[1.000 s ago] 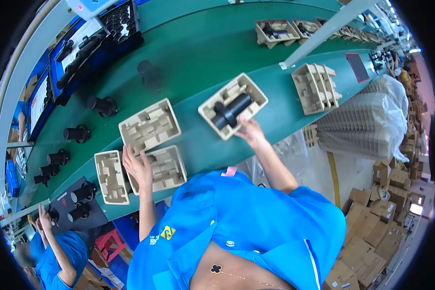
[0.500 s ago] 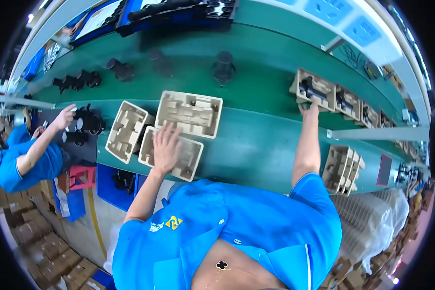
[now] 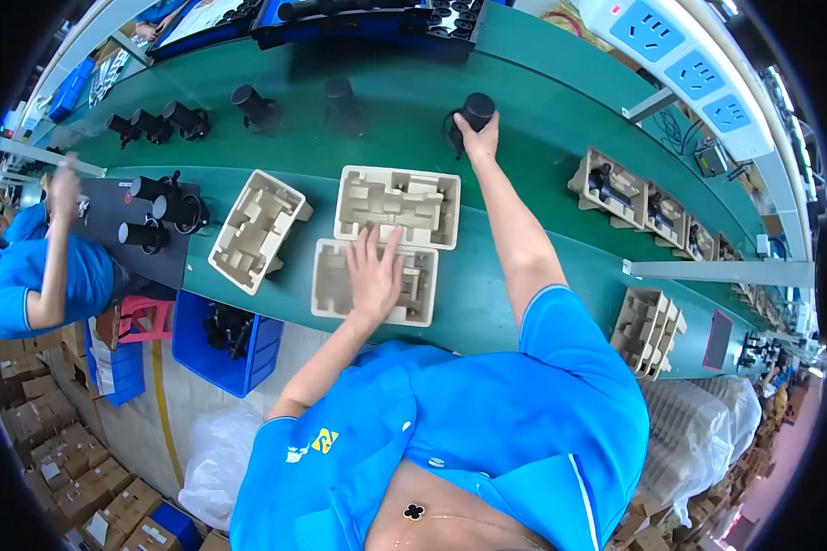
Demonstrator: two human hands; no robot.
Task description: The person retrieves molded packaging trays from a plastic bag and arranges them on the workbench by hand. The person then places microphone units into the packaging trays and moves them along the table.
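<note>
My right hand (image 3: 481, 140) is wrapped round a black cylindrical part (image 3: 478, 110) standing on the green work surface. My left hand (image 3: 375, 275) lies with spread fingers over a beige moulded tray (image 3: 420, 285), its fingertips near the edge of a second tray (image 3: 398, 204) just behind. No part shows in these two trays. A third beige tray (image 3: 257, 231) sits angled to their left. Other black parts (image 3: 254, 106) stand in a row at the back left.
Beige trays holding black parts (image 3: 613, 186) line up at the right, beside a metal post (image 3: 717, 272). Stacked trays (image 3: 648, 332) are at the front right. A co-worker in blue (image 3: 46, 275) works at the left. A blue bin (image 3: 225, 342) is below the table edge.
My right hand has gone from the filled tray at the right to the black part at the back, which it now grips. My left hand remains over the near tray. The view has shifted.
</note>
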